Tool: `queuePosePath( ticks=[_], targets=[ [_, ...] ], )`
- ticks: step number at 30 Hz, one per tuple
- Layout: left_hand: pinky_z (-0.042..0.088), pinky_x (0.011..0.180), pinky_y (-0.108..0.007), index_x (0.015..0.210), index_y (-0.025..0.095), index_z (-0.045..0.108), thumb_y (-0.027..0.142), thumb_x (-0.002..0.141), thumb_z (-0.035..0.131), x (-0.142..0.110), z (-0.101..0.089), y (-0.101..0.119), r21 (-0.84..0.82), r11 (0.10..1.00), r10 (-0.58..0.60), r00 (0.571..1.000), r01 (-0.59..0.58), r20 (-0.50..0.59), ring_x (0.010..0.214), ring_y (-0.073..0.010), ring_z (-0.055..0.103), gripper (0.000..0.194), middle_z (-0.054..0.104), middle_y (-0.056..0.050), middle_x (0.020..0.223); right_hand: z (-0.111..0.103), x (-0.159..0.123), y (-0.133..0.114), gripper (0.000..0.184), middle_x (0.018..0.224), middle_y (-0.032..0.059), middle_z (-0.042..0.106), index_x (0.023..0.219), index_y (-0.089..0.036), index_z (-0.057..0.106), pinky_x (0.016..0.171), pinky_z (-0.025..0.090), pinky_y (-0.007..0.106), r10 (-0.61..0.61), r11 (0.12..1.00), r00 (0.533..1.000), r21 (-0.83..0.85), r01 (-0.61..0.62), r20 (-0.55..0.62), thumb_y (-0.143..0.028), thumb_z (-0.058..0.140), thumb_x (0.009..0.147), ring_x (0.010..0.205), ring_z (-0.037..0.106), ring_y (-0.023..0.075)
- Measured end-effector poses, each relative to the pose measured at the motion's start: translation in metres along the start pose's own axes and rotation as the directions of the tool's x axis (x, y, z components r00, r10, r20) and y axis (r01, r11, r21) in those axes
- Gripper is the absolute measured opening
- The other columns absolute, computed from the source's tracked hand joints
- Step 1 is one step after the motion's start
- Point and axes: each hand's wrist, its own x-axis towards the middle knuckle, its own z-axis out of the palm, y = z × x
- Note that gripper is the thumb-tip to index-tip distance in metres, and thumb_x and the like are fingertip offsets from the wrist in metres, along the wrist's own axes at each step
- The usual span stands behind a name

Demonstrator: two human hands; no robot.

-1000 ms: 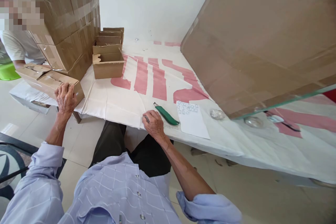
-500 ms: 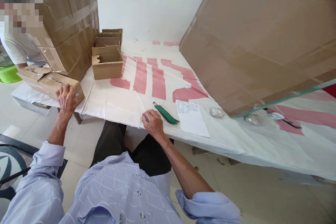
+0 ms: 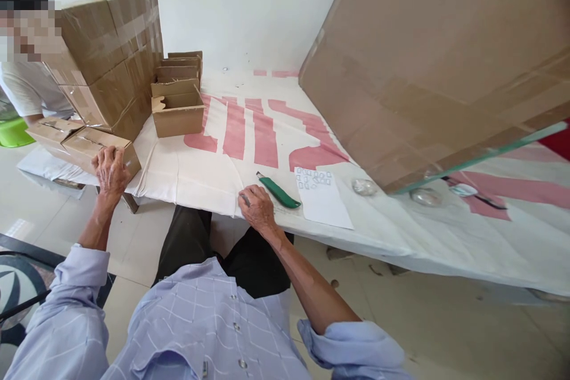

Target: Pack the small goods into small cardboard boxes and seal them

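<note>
My left hand [image 3: 110, 172] is at the near right end of a small closed cardboard box [image 3: 95, 141], its fingers curled over the top edge. Against that box's far left end sits another cardboard box [image 3: 51, 129]. My right hand [image 3: 257, 208] rests closed at the table's front edge. A small dark bit of something shows between its fingers, too little to name. Just beyond that hand lies a green utility knife [image 3: 281, 192], its blade end pointing up and left. Right of the knife is a white paper sheet [image 3: 324, 199] with small drawn shapes.
Taped cardboard boxes [image 3: 111, 41] are stacked at the left, beside a row of open boxes [image 3: 180, 122]. A large cardboard sheet [image 3: 427, 65] leans at the right, above clear tape rolls [image 3: 364, 187]. A person [image 3: 33, 86] is at the far left. White cloth with red markings covers the table.
The view has shifted slightly, so the things on the table appear a little further left. Both hands keep their places, the left on the box, the right by the knife.
</note>
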Motion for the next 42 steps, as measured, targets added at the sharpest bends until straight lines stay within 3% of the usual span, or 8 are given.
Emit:
queuePosePath(
  ticks=[29,42],
  targets=[
    [0.032,0.126,-0.061,0.141,0.021,0.073,0.01,0.084,0.063,-0.001,0.011,-0.01,-0.009,0.999,0.035,0.999,-0.035,-0.02,0.148,-0.0435,0.052,0.058,0.068,-0.019,0.15,0.007,-0.001,0.003,0.018,0.1,0.0101,0.071,0.093,-0.025,0.071,0.087,0.047,0.041,-0.008,1.0,0.999,-0.01,0.007,-0.047,-0.015,0.06,0.103,0.098,0.059,0.0289],
    [0.035,0.124,-0.066,0.139,0.019,0.074,0.01,0.084,0.065,-0.002,0.014,-0.014,0.036,0.997,0.065,0.997,-0.064,-0.042,0.145,-0.0464,0.056,0.057,0.07,-0.022,0.149,0.009,-0.002,0.005,0.017,0.1,0.0098,0.07,0.092,-0.025,0.07,0.087,0.045,0.041,-0.014,1.0,0.999,-0.012,0.013,-0.047,-0.015,0.061,0.102,0.098,0.058,0.0287]
  ],
)
